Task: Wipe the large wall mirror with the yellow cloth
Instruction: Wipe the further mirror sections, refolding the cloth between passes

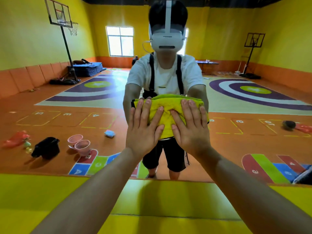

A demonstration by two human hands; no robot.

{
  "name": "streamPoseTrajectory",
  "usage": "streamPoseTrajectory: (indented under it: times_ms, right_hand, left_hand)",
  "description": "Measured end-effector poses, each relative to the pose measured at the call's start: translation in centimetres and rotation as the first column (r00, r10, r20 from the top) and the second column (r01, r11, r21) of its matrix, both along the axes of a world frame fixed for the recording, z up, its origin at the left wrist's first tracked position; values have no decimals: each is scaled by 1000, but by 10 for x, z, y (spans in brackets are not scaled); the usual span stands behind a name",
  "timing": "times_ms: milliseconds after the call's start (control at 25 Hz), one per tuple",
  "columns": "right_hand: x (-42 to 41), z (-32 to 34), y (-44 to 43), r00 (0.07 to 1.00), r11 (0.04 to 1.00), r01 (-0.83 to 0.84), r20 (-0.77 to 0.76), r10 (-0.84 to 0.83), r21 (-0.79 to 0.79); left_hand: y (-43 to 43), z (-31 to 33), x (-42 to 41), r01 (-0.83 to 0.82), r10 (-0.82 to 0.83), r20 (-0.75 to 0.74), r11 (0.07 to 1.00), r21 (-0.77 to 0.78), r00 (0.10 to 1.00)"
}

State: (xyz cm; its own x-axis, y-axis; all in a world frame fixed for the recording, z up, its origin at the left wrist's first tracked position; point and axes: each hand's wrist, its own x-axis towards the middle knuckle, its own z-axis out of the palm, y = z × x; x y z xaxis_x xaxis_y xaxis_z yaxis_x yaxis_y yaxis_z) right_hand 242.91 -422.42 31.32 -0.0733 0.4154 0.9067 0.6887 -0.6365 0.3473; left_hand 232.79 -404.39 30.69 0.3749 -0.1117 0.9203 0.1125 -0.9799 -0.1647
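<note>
The large wall mirror (67,102) fills most of the head view and reflects the room and a person wearing a white headset. A folded yellow cloth (167,115) lies flat against the glass at chest height. My left hand (143,129) presses its left part with straight, spread fingers. My right hand (190,127) presses the right part the same way, thumbs nearly meeting at the cloth's middle. Both forearms reach forward over the padding below the mirror.
Yellow padded panels (50,200) run along the wall beneath the mirror's lower edge. The reflection shows an orange play floor with pink buckets (79,143), a black bin (47,146), scattered toys, basketball hoops (62,16) and a window.
</note>
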Motion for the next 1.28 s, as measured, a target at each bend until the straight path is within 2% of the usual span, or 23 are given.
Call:
streamPoseTrajectory:
  times_ms: [360, 560, 800, 920, 1160, 1280]
  right_hand:
    - [-6, -142, -7, 994, 995, -74, -89, 68, -62]
    - [-13, -239, -15, 993, 992, -43, -114, 29, -122]
    - [-25, -323, -23, 974, 987, -59, -226, 23, -152]
    - [-33, -371, -38, 944, 970, -62, -329, -20, -234]
    - [-70, -448, -61, 798, 942, -100, -591, -116, -320]
    - [-80, -483, -71, 749, 900, -61, -615, -244, -432]
  left_hand:
    - [-3, -134, -15, 9, -10, -117, 1000, -15, 993]
    - [-7, -224, -26, -41, 42, -231, 999, 10, 972]
    - [-28, -312, -35, -77, 41, -311, 992, -104, 949]
    - [-41, -358, -53, -99, 17, -433, 981, -168, 901]
    - [-61, -421, -87, -186, -7, -696, 961, -202, 718]
    - [-66, -455, -91, -230, -36, -772, 945, -233, 634]
